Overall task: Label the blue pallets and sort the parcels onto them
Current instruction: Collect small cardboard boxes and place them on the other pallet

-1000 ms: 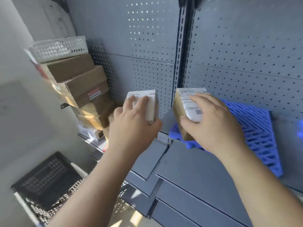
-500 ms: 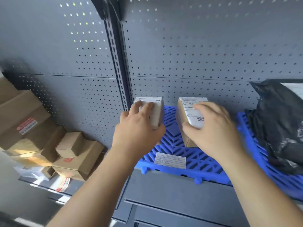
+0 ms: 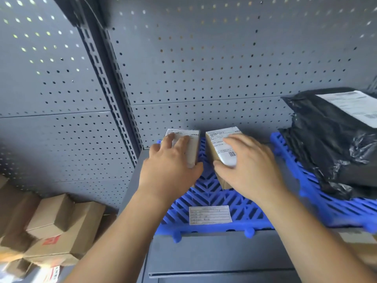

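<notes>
My left hand [image 3: 169, 170] grips a small cardboard parcel [image 3: 191, 139] with a white label on top. My right hand [image 3: 251, 168] grips a second small brown parcel [image 3: 219, 144] with a barcode label. Both parcels stand side by side near the back of a blue grid pallet [image 3: 210, 193] on the grey shelf. A white paper label [image 3: 210, 215] lies at the pallet's front edge. To the right, a second blue pallet [image 3: 318, 193] carries a black plastic mailer bag [image 3: 334, 144] with a white shipping label.
Grey perforated panels [image 3: 204, 68] back the shelf, split by a slotted upright [image 3: 110, 94]. Several brown cardboard boxes [image 3: 59, 229] are piled on a lower shelf at the bottom left. The grey shelf front [image 3: 214, 254] runs below the pallets.
The view swung right from the box stack to the pallets. Both hands carried their parcels forward and down, and the parcels now stand at the back of the labelled blue pallet.
</notes>
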`<state>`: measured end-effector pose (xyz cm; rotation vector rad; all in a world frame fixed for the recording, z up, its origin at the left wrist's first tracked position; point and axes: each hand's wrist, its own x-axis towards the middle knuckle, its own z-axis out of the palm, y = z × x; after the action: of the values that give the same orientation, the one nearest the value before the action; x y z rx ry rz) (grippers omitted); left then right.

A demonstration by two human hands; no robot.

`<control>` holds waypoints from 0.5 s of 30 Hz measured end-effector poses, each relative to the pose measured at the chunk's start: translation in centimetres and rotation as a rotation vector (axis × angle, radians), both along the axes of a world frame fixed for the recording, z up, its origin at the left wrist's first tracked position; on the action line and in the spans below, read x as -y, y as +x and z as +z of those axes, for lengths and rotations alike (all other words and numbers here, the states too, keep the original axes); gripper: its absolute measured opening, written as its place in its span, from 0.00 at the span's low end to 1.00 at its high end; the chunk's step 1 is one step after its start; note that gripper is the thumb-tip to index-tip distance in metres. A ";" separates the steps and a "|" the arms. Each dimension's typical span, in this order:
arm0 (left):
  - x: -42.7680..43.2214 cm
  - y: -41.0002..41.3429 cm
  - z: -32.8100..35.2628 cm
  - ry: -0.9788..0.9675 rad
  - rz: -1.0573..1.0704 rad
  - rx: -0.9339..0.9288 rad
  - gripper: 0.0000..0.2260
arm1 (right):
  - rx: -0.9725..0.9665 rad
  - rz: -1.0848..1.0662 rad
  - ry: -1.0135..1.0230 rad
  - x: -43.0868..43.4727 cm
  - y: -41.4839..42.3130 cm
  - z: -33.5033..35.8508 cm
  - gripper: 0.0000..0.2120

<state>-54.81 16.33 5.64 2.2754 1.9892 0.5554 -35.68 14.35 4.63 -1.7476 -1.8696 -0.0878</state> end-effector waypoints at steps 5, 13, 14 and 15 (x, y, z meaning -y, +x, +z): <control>-0.1 -0.4 -0.5 -0.011 -0.017 -0.025 0.38 | 0.031 -0.037 0.005 0.4 -0.5 0.3 0.28; 0.7 -1.1 0.5 0.062 -0.033 -0.021 0.38 | -0.001 -0.081 0.029 1.8 -1.3 0.9 0.28; 1.0 -1.2 0.5 0.083 -0.030 -0.026 0.37 | -0.006 -0.084 0.023 2.0 -1.3 1.0 0.29; 1.1 -1.2 0.7 0.106 -0.028 -0.025 0.37 | -0.008 -0.086 0.022 2.2 -1.3 1.1 0.29</control>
<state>-56.02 15.18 6.29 2.3786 1.9815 0.6474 -37.01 12.20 5.74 -1.8108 -1.7806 -0.1333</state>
